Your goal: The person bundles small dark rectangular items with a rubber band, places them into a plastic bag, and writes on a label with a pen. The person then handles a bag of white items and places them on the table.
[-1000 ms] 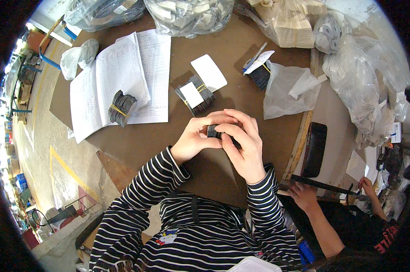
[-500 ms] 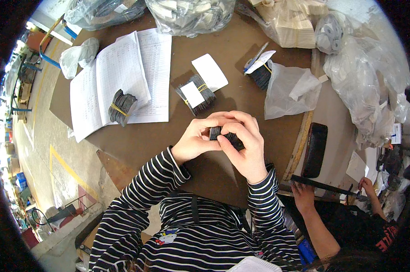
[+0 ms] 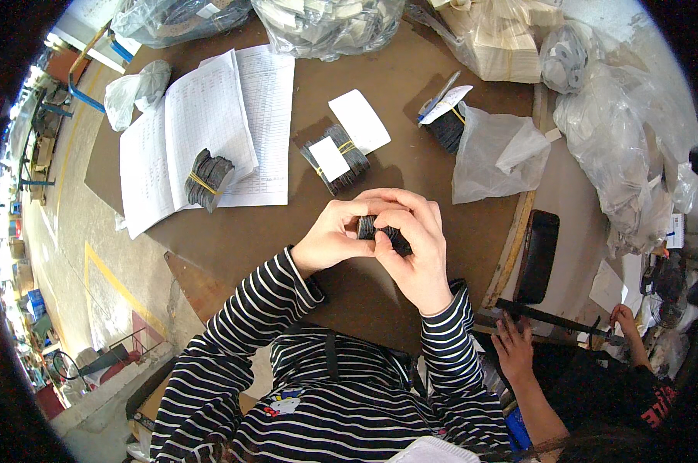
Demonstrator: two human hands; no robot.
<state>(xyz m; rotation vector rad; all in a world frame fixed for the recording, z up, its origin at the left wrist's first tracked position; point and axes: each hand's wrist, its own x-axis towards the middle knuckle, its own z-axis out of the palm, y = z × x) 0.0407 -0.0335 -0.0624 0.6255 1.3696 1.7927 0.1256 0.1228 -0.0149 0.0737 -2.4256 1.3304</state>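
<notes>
A short stack of thin black pieces [image 3: 367,226] sits between my two hands, over the near part of the brown table [image 3: 287,247]. My left hand [image 3: 333,235] is closed around its left end. My right hand [image 3: 418,251] grips it from the right, thumb and fingertips pressed on the pieces; the fingers hide much of the stack. Just beyond my hands lies a black bundle [image 3: 357,160] tied with yellow bands, a white label on top. A similar banded bundle [image 3: 209,179] rests on an open notebook [image 3: 144,177] to the left.
Another black bundle [image 3: 445,133] with a pen and white card lies at right, beside a clear plastic bag [image 3: 495,166]. A white card [image 3: 360,119] lies mid-table. Filled plastic bags [image 3: 330,31] line the far edge. A co-worker's hand [image 3: 512,347] is at lower right, near a black case [image 3: 538,258].
My right thumb and fingers have shifted slightly along the stack, and a little more of it shows. The co-worker's hand at lower right has moved slightly, its fingers more spread.
</notes>
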